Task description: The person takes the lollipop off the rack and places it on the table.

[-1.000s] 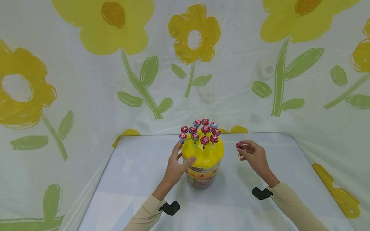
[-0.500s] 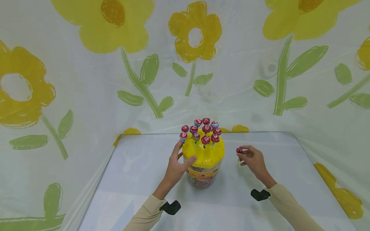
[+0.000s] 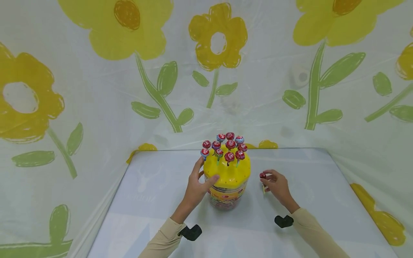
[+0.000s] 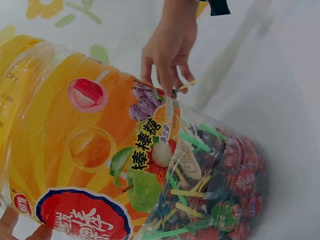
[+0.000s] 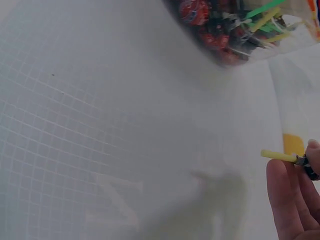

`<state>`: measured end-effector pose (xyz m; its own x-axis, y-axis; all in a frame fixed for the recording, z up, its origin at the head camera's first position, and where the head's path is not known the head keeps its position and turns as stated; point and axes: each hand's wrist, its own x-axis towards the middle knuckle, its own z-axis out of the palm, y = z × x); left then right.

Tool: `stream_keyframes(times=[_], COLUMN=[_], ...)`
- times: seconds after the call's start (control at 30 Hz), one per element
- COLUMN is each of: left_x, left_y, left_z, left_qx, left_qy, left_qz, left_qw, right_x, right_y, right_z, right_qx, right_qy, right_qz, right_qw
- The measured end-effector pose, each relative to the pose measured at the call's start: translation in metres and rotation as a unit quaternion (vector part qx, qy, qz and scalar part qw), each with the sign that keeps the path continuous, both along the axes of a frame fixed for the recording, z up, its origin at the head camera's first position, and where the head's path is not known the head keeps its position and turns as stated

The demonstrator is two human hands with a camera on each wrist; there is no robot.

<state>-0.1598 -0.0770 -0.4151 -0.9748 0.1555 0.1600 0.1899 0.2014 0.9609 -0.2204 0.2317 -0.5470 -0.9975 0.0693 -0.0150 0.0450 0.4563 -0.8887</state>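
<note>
A clear plastic jar [image 3: 225, 202] of wrapped lollipops, with a yellow lid [image 3: 230, 175], stands upright on the table. My left hand [image 3: 197, 185] holds it at the lid's left side, thumb on the near rim. Several red and blue wrapped lollipops [image 3: 230, 144] stand up from the lid's top, mostly in its far part. To the right of the jar, my right hand [image 3: 278, 186] pinches one red-wrapped lollipop [image 3: 262, 175] just under its head, apart from the jar. Its yellow stick [image 5: 277, 155] points down in the head view. Loose lollipops [image 4: 200, 185] fill the jar's lower part.
A white table [image 3: 155, 200] bears the jar. Behind it hangs a white curtain [image 3: 258, 89] printed with yellow flowers. Dark wrist devices [image 3: 191, 233] sit on both of my forearms, over beige sleeves [image 3: 162, 238].
My right hand has come down and slightly left, nearer to me, carrying the lollipop. My left hand and the jar have stayed in place.
</note>
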Motion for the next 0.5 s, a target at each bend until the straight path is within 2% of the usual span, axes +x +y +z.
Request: stream_keyframes(times=[0.3,0.5], left_x=[0.0,0.001], left_y=[0.001,0.001], left_z=[-0.001,0.0], left_qx=[0.003,0.002], left_qy=[0.008,0.007], left_qz=[0.002,0.003], left_qw=[1.0,1.0], right_x=[-0.003,-0.006], right_y=[-0.005,-0.007], right_z=[-0.017,-0.025], right_qx=[0.011,0.033], right_qy=[-0.027,-0.027], right_qz=[-0.014,-0.015], right_qw=[0.999,0.999])
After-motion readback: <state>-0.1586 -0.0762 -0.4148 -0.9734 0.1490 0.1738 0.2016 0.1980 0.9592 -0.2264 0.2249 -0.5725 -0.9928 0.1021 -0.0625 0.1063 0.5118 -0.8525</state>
